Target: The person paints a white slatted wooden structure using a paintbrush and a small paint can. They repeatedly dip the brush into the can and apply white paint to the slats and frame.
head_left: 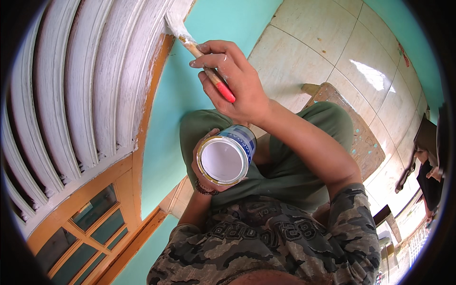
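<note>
My right hand (pixel 240 85) is closed round the handle of a paintbrush (pixel 191 46) with a red end. White paint coats the brush head, which meets the white-painted edge of a slatted wooden panel (pixel 107 76). Specks of white paint show on my fingers. Low in front of my body, my left hand (pixel 201 179) is wrapped round a paint can (pixel 249 142) with a blue label. The can is tilted so its round opening shows whitish paint inside, and its rim is smeared. Part of my left hand is hidden behind the can.
Orange-brown wood with small glass panes (pixel 97 223) lies below the slats. A turquoise wall (pixel 166 114) adjoins the panel. Under my legs is a paint-spotted wooden seat (pixel 368 152) on a tiled floor (pixel 304 52). Dark items (pixel 427 142) are at the far right.
</note>
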The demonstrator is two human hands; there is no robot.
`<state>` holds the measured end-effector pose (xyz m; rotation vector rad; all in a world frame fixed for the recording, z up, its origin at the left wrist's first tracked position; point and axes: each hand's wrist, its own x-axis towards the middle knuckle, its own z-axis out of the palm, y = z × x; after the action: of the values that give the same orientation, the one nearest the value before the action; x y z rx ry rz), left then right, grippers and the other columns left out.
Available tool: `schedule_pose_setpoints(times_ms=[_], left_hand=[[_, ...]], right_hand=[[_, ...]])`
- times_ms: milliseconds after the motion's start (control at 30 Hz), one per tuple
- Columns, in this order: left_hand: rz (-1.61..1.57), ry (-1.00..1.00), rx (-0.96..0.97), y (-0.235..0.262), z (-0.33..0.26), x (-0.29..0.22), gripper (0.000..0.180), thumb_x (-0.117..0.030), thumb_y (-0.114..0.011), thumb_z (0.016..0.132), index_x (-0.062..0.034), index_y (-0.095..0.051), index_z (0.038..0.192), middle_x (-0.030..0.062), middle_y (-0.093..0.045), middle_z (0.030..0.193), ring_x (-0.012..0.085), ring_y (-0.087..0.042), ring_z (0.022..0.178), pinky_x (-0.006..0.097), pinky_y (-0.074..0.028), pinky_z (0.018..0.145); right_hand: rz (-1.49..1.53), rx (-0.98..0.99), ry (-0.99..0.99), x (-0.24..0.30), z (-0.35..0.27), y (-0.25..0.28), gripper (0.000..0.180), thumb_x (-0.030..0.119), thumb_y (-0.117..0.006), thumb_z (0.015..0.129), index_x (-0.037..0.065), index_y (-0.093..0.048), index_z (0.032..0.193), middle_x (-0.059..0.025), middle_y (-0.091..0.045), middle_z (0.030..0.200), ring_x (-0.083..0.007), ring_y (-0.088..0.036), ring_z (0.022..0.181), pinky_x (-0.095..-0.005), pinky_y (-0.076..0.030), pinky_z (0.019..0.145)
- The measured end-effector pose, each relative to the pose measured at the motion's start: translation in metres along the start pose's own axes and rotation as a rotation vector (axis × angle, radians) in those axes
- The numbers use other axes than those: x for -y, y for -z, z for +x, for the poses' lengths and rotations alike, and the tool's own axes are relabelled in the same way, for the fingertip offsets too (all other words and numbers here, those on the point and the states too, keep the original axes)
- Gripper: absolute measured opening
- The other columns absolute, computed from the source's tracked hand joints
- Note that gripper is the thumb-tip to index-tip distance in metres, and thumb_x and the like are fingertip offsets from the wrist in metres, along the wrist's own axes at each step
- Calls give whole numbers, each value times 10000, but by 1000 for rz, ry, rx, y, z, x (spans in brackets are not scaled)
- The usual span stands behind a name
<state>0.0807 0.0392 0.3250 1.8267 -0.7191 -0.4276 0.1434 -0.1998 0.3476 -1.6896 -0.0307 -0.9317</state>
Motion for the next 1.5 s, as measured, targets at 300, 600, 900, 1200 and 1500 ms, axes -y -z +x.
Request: schedule_pose_setpoints(times_ms=[300,600,900,1200,1500], left_hand=[[13,-22,0,-2,0,-1,1240,-503,-974,501,-27,-344,1457,210,-473,1449,341,-513,1317,478,-416,1108],[38,-23,5,-1,-2,3,1232,-498,-970,508,-32,-343,1461,202,-473,1453,330,-514,1317,469,-422,1101],[94,-24,9,2,-1,-2,1226,-480,-980,505,56,-381,1430,272,-545,1385,369,-561,1289,473,-441,1100],[101,-84,9,2,-1,3,1201,-466,-975,525,64,-385,1426,280,-533,1400,368,-559,1294,473,-442,1100],[34,-12,7,2,-5,6,1246,-502,-957,502,-1,-354,1470,218,-499,1436,336,-530,1311,468,-428,1101]], right_hand=[[43,82,-12,2,-4,-3,367,-76,-690,833,96,-609,1147,-165,-573,1222,-281,-663,956,-349,-561,811],[67,133,-14,3,-8,-6,347,-61,-691,835,96,-622,1137,-139,-565,1215,-280,-647,991,-357,-552,818],[115,189,-15,5,-9,-9,352,-51,-698,829,100,-619,1137,-135,-563,1231,-293,-650,1004,-354,-555,846],[90,163,-55,22,-13,8,348,-83,-673,817,92,-638,1116,-148,-589,1178,-278,-659,961,-345,-563,802],[25,41,10,9,-6,-9,364,-90,-679,812,76,-627,1132,-159,-571,1198,-290,-659,962,-356,-560,789]])
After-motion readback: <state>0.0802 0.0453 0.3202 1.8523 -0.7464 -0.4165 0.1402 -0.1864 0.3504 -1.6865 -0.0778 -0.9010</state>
